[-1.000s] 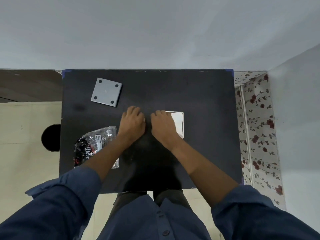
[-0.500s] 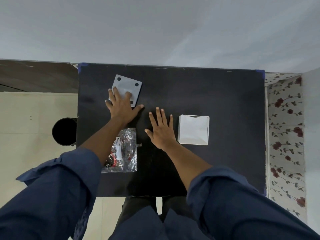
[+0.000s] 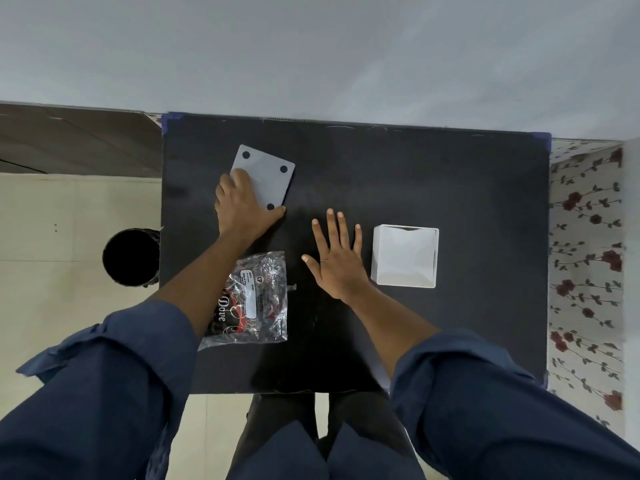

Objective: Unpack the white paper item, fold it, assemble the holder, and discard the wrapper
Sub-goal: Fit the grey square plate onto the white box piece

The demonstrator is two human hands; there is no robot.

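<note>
A: What is seen at the far left, and why would it be put there?

B: A black bin point(image 3: 131, 258) is stood on the floor just beside the surface point(image 3: 450, 341), at about 9 o'clock. It is judged to be kept within reach so that the wrapper can be dropped in last.

A: And the left hand?

B: The left hand point(image 3: 242, 209) is laid over the near-left corner of the grey holder plate point(image 3: 268, 178), at about 11 o'clock on the surface. Its fingers point(image 3: 239, 176) are curled over the plate's edge and the thumb is pressed against the near corner, so the plate is gripped. 3 dark round marks are left visible on the plate; a 4th may be hidden under the hand. The hold is judged to be meant for drawing the plate in for assembly.

A: What lies below it?

B: The crinkled clear wrapper point(image 3: 252, 299), at about 7 o'clock, is partly crossed by the left forearm. It is not yet discarded.

A: The right hand?

B: The right hand point(image 3: 337, 258) is held flat at the centre, fingers spread wide, nothing gripped.

A: And the paper item?

B: The folded white paper item point(image 3: 403, 256) is rested at about 3 o'clock, just beside the right hand, apart from it.

A: What is changed from 0.5 s ago?

B: The left fingers were then spread flat on the plate; now they are closed round its edge. The rest is unchanged.
</note>
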